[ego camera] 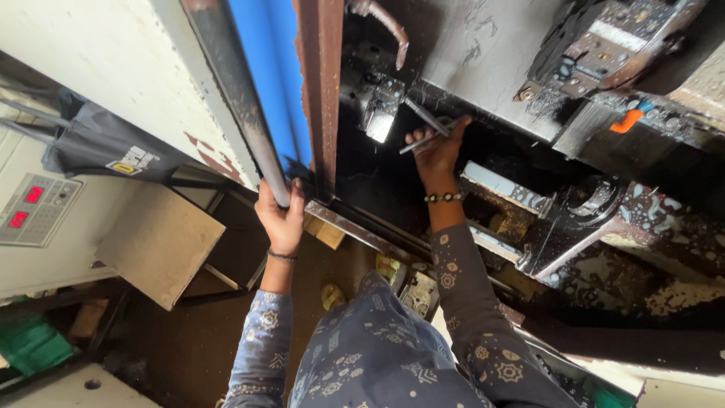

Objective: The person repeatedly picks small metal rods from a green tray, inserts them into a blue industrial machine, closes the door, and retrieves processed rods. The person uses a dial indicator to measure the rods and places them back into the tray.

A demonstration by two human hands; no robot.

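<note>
The person leans into an oily black machine, both arms raised. The left hand (281, 215) is wrapped around the lower end of a long grey bar (238, 98) on the edge of the machine's door, fingers curled shut about it, a thin dark band on the wrist. Just beside that bar runs a blue panel (273, 75), then a rusty brown upright (321, 83). The right hand (436, 151) reaches deeper inside, fingers closed on a slim metal rod (424, 128) that slants up toward a small shiny block (380, 113) in the dark interior — the rod's far end sits near that block, though I cannot tell whether it touches. A beaded bracelet (444, 198) circles the right wrist. Off to the right, well apart from the hands, an orange piece (625, 121) shows among greasy metal parts. Far left, a grey control panel (34, 208) glows with red digits, and a brown board (155, 242) leans below it — both behind the left arm.
</note>
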